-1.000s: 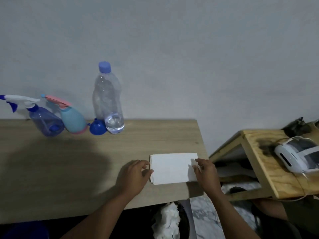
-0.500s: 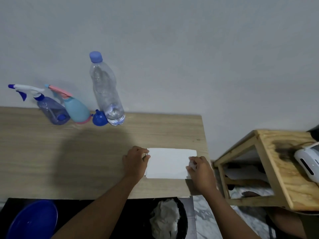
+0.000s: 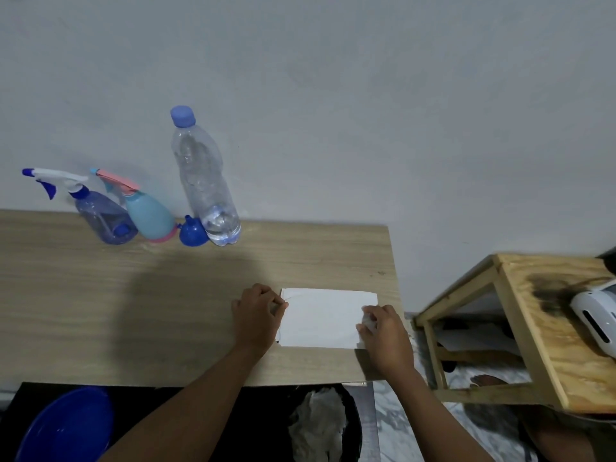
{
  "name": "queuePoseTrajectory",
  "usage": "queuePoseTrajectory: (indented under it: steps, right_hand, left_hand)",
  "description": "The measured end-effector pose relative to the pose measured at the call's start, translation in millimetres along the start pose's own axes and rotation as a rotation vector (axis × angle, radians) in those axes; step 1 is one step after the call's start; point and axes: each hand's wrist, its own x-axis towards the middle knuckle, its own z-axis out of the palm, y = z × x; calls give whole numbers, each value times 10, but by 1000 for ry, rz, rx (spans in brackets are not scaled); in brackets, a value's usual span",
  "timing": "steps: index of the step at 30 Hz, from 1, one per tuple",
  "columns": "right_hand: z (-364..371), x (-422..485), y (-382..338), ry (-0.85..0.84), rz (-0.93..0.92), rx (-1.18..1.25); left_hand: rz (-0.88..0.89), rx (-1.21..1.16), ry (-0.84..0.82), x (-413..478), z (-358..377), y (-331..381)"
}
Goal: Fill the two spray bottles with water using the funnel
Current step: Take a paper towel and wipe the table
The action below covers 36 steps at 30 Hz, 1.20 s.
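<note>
Two spray bottles stand at the back of the wooden table (image 3: pixel 100 295) against the wall: a clear violet one (image 3: pixel 103 218) with a white and blue trigger, and a light blue one (image 3: pixel 150 218) with a pink trigger. A small blue funnel (image 3: pixel 191 232) lies beside them, touching a tall clear water bottle (image 3: pixel 205 185) with a blue cap and a little water at the bottom. My left hand (image 3: pixel 258 316) pinches the left edge of a white folded paper (image 3: pixel 321 316) lying near the table's right front. My right hand (image 3: pixel 385 331) pinches its right edge.
A blue basin (image 3: pixel 66 425) sits below the table's front edge at the left. A dark bin with crumpled white paper (image 3: pixel 320 425) is under the table. A wooden stool (image 3: pixel 533 328) at the right carries a white device (image 3: pixel 596 321).
My view has shifted a little; the bottles appear lower and further right in the frame. Both hands stay on the paper's edges, which has barely moved.
</note>
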Motion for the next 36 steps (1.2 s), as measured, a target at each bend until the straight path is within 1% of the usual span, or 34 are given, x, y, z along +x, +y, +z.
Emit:
queuePoseTrajectory:
  steps: [3,6,10,13,16,18,19,20,23,25,27,30,32,36]
  right_hand:
    - [-7,-1,-21,-12,7,-22]
    - [-35,-15,-52,-21,16,-21]
    - [-53,-41,-60,-15,54,26]
    - [-75,-75,-66,-4,78,84]
    - [-135,-111,-90,78,66,136]
    - [-204,-108,-118,150,2,145]
    - [-244,-91,-135,154,-37,151]
    - [-293,-67,-168,128,-67,157]
    - [-413,73,-278,-37,-82,200]
    - [-472,117,-387,-112,-94,290]
    - [-483,132,-487,-137,-98,409]
    - [-462,131,-702,-118,-110,524]
    - [-384,151,-874,-160,-68,629]
    - [-73,141,-1379,-324,40,883]
  left_hand:
    - [47,-17,-3,-45,-27,1]
    - [68,-190,-10,-102,-85,31]
    - [-28,-461,-19,-154,-187,150]
    - [-42,-589,-34,-178,-308,248]
    - [12,-593,-62,-163,-446,354]
    - [76,-544,-73,-120,-531,444]
    - [113,-526,-73,-92,-575,488]
    - [138,-526,-80,-63,-628,524]
    - [175,-648,-119,22,-838,590]
    - [139,-736,-121,73,-993,604]
    - [74,-793,-130,106,-1160,608]
    - [3,-816,-132,142,-1401,517]
    - [-20,-813,-128,164,-1571,414]
    - [-1,-760,-117,199,-1983,189]
